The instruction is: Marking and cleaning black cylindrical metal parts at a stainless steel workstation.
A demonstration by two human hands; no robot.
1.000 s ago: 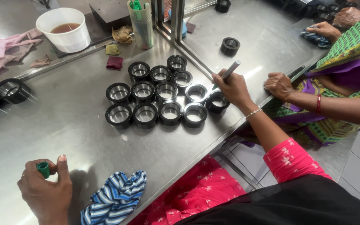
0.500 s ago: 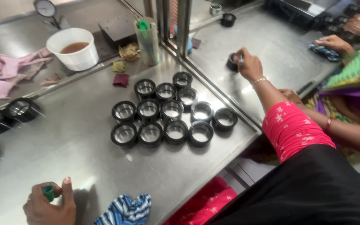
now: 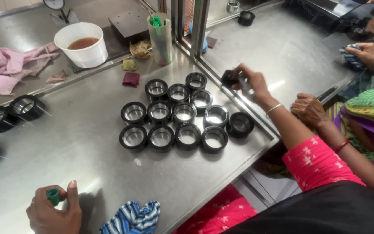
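Rings [image 3: 182, 119] clustered mid-table, white bowl [image 3: 83, 44] behind, striped cloth [image 3: 133, 216] near

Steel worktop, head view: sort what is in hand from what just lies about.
In hand:
- right hand holding a black ring-shaped part and a slim grey tool
- left hand holding a small green cap
- cluster of black metal rings

Lying about:
- white bowl of brown liquid
- pink cloth
- blue striped cloth
- clear cup of green pens
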